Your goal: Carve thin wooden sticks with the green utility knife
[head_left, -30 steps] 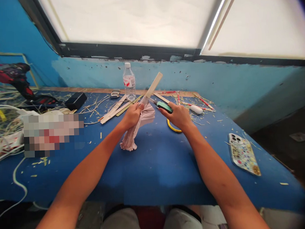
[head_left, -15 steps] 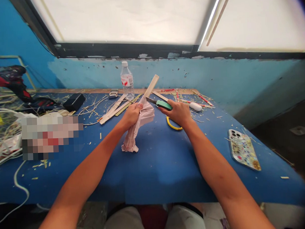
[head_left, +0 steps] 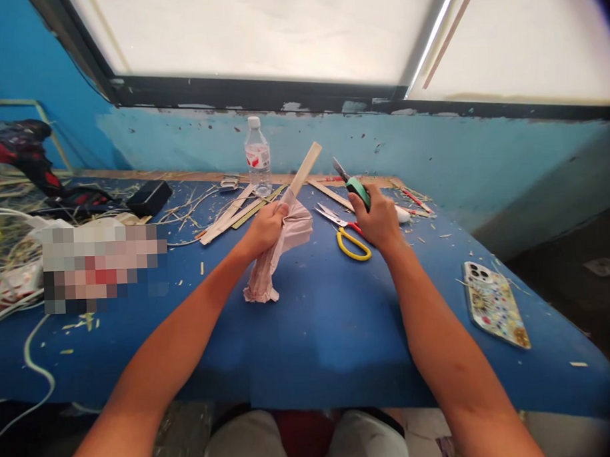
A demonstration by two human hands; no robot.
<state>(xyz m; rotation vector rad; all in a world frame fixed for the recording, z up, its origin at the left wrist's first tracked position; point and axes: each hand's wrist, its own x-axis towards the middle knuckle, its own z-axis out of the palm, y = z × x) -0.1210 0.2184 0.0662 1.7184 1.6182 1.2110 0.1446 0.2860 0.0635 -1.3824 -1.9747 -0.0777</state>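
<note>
We face a blue bench (head_left: 319,351) that fills the lower view. Behind it, above a patchy blue wall (head_left: 192,139), runs a wide, bright window (head_left: 248,37) in a dark frame. A red and black drill (head_left: 29,148) stands at the far left of the bench.

Our arms reach forward over the middle. Our left hand (head_left: 267,228) is closed around a pale pink cloth (head_left: 278,256), which wraps the lower part of a flat, pale strip (head_left: 307,167); the strip's bare end juts up and leans right. Our right hand (head_left: 381,219) is closed around the green handle of a knife (head_left: 358,192), its blade pointing up and left, apart from the strip.

Behind our left hand stands a clear bottle (head_left: 258,157) with a white cap; loose strips (head_left: 228,218) lie just in front of it. A phone (head_left: 496,305) in a patterned case lies near the right edge. Scissors (head_left: 342,223) with red and yellow handles lie just under our right hand, blades a little apart. Thin shavings (head_left: 191,209) litter the back.
</note>
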